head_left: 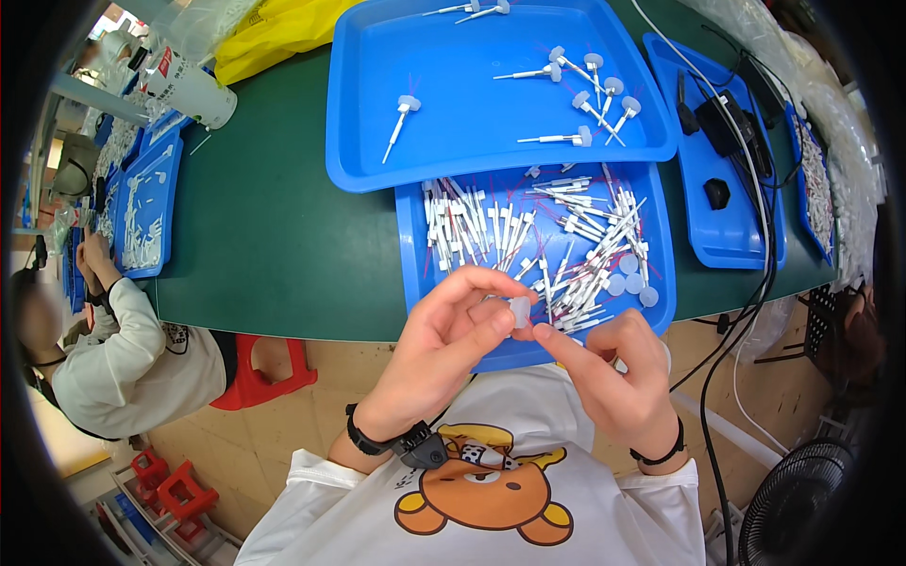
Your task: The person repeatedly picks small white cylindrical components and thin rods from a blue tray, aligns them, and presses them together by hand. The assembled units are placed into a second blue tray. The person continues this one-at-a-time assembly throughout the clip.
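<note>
Over the near edge of the lower blue tray, my left hand is closed, pinching a translucent white cap between thumb and fingers. My right hand is closed too, its fingertips close to that cap; whatever they may hold is too small to make out. Bundles of thin white sticks with fine red wires lie in the lower tray. Several loose round translucent caps are at its right side. The upper blue tray overlaps the lower one and carries several sticks with caps on their ends.
On the right, another blue tray contains a black adapter, with cables hanging past the green table's edge. A white cup and yellow bag stand far left. A co-worker works at left beside a red stool.
</note>
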`<state>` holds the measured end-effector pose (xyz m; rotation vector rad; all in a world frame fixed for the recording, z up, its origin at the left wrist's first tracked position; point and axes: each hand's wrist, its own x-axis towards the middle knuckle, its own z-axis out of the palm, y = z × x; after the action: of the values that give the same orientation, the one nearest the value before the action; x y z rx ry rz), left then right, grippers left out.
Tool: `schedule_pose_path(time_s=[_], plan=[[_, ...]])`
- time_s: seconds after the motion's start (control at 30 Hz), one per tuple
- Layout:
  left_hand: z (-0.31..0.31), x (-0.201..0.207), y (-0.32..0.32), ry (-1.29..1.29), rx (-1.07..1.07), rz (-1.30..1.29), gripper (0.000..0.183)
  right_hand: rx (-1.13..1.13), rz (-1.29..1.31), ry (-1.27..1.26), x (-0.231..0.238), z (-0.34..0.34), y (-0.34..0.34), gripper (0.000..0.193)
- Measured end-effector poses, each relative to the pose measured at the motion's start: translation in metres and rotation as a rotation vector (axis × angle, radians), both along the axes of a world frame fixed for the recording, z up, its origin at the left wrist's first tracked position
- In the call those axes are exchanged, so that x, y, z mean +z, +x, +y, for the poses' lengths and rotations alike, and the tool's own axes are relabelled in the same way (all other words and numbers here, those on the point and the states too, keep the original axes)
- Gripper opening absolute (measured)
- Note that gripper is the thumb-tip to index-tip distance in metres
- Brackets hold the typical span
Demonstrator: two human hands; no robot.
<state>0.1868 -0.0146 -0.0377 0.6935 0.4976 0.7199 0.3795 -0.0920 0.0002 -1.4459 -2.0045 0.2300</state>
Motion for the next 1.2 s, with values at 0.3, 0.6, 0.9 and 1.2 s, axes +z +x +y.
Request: schedule_pose_path(time_s=[0.3, 0.6, 0.9, 1.2], plan=[[0.004, 0.002, -0.002, 0.005, -0.062, 0.034, 0.025, 0.001, 0.025, -0.027, -0.002, 0.000, 0.006, 0.053], [0.006, -0.002, -0.003, -0.005, -0.094, -0.058, 0.023, -0.043, 0.011, -0.023, 0.000, 0.004, 0.007, 0.053], [0.002, 0.004, 0.004, 0.095, -0.107, 0.029, 0.026, -0.015, 0.057, 0.009, -0.002, 0.007, 0.005, 0.043], [0.004, 0.007, -0.001, 0.325, -0.112, 0.159, 0.026, 0.088, -0.016, -0.008, 0.000, 0.008, 0.011, 0.028]])
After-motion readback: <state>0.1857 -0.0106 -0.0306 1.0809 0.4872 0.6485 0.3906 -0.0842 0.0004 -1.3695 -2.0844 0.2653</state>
